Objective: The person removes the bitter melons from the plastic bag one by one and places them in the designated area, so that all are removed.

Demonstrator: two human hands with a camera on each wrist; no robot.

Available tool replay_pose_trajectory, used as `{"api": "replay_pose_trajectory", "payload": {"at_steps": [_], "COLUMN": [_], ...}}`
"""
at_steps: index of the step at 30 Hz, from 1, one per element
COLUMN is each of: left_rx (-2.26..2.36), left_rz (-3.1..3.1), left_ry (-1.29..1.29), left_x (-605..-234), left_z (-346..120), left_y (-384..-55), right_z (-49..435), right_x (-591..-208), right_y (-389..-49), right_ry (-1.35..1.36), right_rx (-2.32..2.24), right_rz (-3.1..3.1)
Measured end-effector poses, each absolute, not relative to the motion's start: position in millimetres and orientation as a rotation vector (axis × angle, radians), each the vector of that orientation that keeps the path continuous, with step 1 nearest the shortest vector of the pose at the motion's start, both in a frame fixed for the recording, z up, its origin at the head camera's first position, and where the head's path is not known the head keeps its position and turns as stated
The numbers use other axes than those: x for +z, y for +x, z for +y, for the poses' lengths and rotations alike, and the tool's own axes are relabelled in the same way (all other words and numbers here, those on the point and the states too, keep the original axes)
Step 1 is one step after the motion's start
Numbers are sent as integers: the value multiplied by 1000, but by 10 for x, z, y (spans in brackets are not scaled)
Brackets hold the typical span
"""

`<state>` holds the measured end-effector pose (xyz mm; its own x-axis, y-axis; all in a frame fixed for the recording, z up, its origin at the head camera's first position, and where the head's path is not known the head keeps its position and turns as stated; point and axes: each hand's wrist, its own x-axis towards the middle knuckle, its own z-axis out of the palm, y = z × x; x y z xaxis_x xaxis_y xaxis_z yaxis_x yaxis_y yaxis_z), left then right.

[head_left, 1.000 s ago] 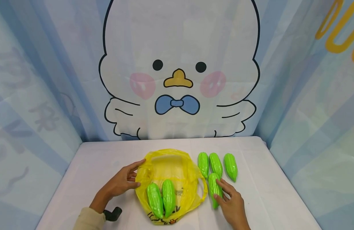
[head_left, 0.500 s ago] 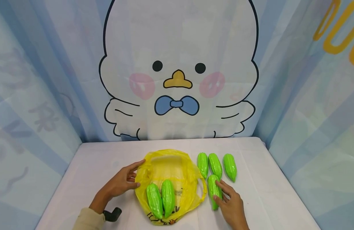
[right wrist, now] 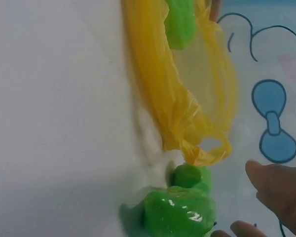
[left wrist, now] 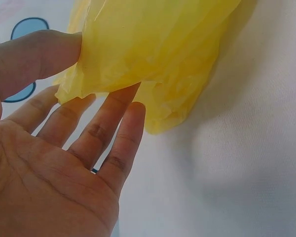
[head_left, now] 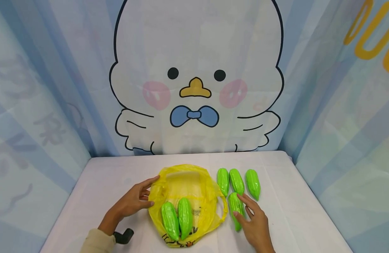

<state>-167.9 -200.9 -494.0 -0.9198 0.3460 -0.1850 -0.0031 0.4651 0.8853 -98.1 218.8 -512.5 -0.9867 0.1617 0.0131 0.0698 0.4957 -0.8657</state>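
A yellow plastic bag (head_left: pixel 207 196) lies open on the table, two glossy green bitter melons (head_left: pixel 185 218) inside it. My left hand (head_left: pixel 131 200) touches the bag's left side, thumb in front and fairly straight fingers behind, as the left wrist view shows. Over one bitter melon (head_left: pixel 235 205) to the right of the bag is my right hand (head_left: pixel 256 225), thumb and fingers spread on either side. The right wrist view shows that thumb apart from the bitter melon (right wrist: pixel 180 212). Three more bitter melons (head_left: pixel 236 181) lie behind it in a row.
The white-covered table (head_left: pixel 292 211) reaches back to a curtain (head_left: pixel 194 42) printed with a cartoon bird. A bag handle loop (head_left: pixel 224 211) sticks out towards the nearest melon. A black strap piece (head_left: pixel 124 236) sits at my left wrist.
The right hand's fingers have loosened and shifted slightly up off the bitter melon, which has moved a little towards me. Left hand and bag stay as they were.
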Motion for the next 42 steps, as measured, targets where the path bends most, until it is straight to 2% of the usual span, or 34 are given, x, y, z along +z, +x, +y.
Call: {"api": "replay_pose_trajectory", "payload": {"at_steps": [15, 22, 33, 42], "left_rx": [1426, 1439, 1444, 1455], "left_rz": [2387, 2378, 2370, 2359], "left_ry": [281, 301, 284, 298], "left_x": [-4944, -4940, -4930, -4931], "left_z": [-1992, -2013, -2018, -2025], "left_y": [-1681, -1666, -1657, -1665], "right_z": [1703, 1448, 1281, 1151], "right_x": [-4972, -4975, -5065, -5093], "right_y": [-950, -933, -898, -909], "right_ry": [-36, 160, 421, 458], "right_rx": [1720, 1826, 1853, 1859], "right_rz": [-2540, -2590, -2683, -2729]}}
